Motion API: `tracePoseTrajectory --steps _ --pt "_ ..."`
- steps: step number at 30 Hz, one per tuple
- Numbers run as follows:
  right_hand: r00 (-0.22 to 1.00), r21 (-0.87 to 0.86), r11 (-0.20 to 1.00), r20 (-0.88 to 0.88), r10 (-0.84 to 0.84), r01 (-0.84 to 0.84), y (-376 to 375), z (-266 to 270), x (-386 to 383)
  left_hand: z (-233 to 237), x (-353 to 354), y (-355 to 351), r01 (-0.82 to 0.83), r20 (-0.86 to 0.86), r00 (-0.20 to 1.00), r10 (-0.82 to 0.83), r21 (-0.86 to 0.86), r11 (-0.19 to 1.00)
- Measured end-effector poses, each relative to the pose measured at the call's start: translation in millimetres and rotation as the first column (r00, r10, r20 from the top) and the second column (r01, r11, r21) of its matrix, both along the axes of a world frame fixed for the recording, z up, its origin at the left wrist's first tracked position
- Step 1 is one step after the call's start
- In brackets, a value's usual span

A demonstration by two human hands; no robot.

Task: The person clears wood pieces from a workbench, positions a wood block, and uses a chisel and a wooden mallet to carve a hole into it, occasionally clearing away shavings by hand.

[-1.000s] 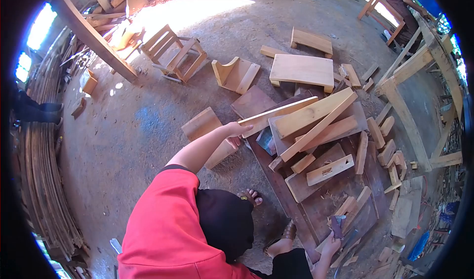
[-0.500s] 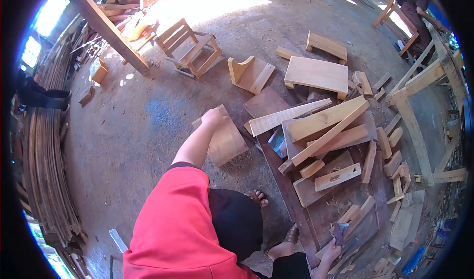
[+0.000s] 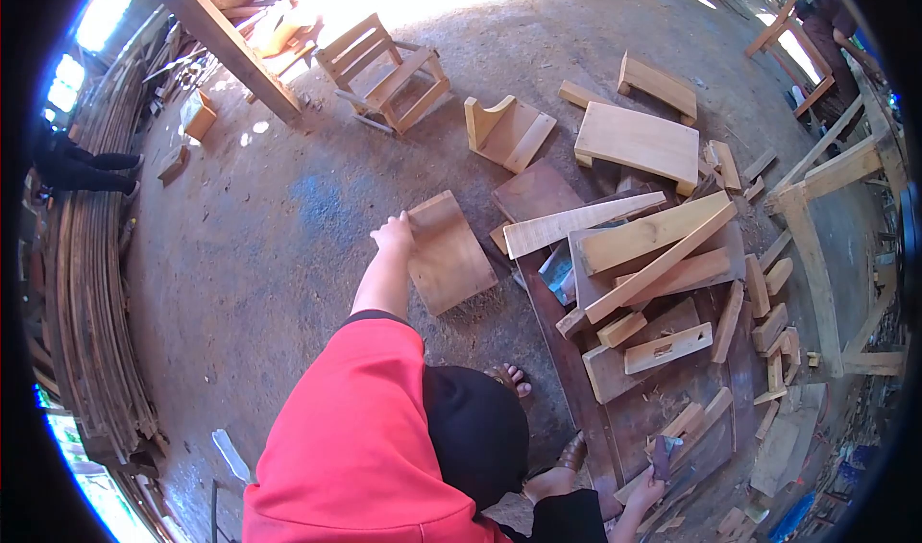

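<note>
My left hand point(image 3: 393, 234) is at the left edge of a flat wooden panel point(image 3: 453, 260), with its fingers about that edge near the far corner. The panel is slightly tilted over the floor, just ahead of my knee. Low on the right, my right hand point(image 3: 645, 491) is closed around a dark purplish piece that looks like sandpaper point(image 3: 661, 458). Beside that hand lie narrow wood strips point(image 3: 706, 418) on a dark brown board point(image 3: 600, 428).
Planks point(image 3: 663, 231) and offcuts are heaped to my right. Beyond stand a small wooden chair point(image 3: 389, 72), an L-shaped wooden piece point(image 3: 509, 132) and a low wooden stool point(image 3: 639, 143). Stacked boards point(image 3: 91, 322) line the left. A wooden post point(image 3: 221, 39) rises at upper left. Two other people are at the edges.
My left hand has moved left from the panel's top to its left edge, and the panel has turned slightly. My right hand stays low on the right with its dark piece. The view has shifted a little.
</note>
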State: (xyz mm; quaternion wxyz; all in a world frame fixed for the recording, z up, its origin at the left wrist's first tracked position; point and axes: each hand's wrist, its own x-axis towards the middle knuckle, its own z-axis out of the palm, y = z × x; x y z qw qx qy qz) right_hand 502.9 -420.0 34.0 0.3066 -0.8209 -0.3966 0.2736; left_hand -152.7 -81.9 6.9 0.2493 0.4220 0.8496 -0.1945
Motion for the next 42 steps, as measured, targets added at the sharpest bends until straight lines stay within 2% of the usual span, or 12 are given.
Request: tracePoseTrajectory --steps 4,7,9,13,15,16,17,26,29,31,36,42 --pt "0.991 0.055 0.996 0.122 0.056 -0.063 6.2 9.8 -11.3 -16.9 9.4 9.7 0.037 -0.108 0.994 -0.033 0.033 0.999" --pt "0.996 -0.087 0.994 0.063 -0.057 0.062 10.6 29.1 -21.2 -24.9 41.2 26.1 0.126 -0.150 0.985 -0.085 0.293 0.948" --pt "0.961 -0.467 0.869 0.274 -0.035 0.165 20.2 40.9 -24.9 -15.6 69.5 44.9 0.265 0.092 0.921 -0.379 0.567 0.780" --pt "0.963 -0.275 0.951 0.259 -0.067 0.140 17.1 33.2 -28.2 35.1 146.8 76.2 0.290 0.334 0.662 -0.672 0.712 0.639" --pt "0.983 0.143 0.989 0.172 -0.070 0.045 2.1 2.4 -12.0 55.4 187.0 79.7 0.310 0.384 0.596 -0.705 0.700 0.644" --pt "0.984 -0.105 0.990 0.159 -0.082 0.100 10.4 28.0 -24.5 60.5 205.2 77.0 0.428 0.300 0.532 -0.792 0.712 0.557" --pt "0.983 -0.103 0.989 0.161 -0.092 0.110 12.3 29.0 -24.8 63.8 219.8 73.7 0.536 0.213 0.454 -0.865 0.711 0.456" --pt "0.987 -0.121 0.981 0.068 -0.147 0.154 9.7 27.2 -28.0 68.9 248.5 63.2 0.541 0.362 0.472 -0.804 0.601 0.588" --pt "0.990 0.031 0.990 0.036 -0.139 0.138 4.7 20.8 -21.5 59.3 241.3 75.1 0.465 0.367 0.414 -0.833 0.701 0.540" --pt "0.957 -0.260 0.950 0.272 -0.100 0.174 3.6 21.6 -18.1 39.7 234.3 80.1 0.392 0.363 0.409 -0.837 0.759 0.520" --pt "0.946 -0.209 0.952 0.281 -0.161 0.224 4.9 24.0 -21.5 15.5 225.7 91.1 0.195 0.413 0.626 -0.661 0.738 0.646" --pt "0.945 -0.138 0.972 0.295 -0.141 0.188 3.6 21.8 -21.4 26.4 221.6 92.6 0.203 0.508 0.575 -0.641 0.670 0.714"
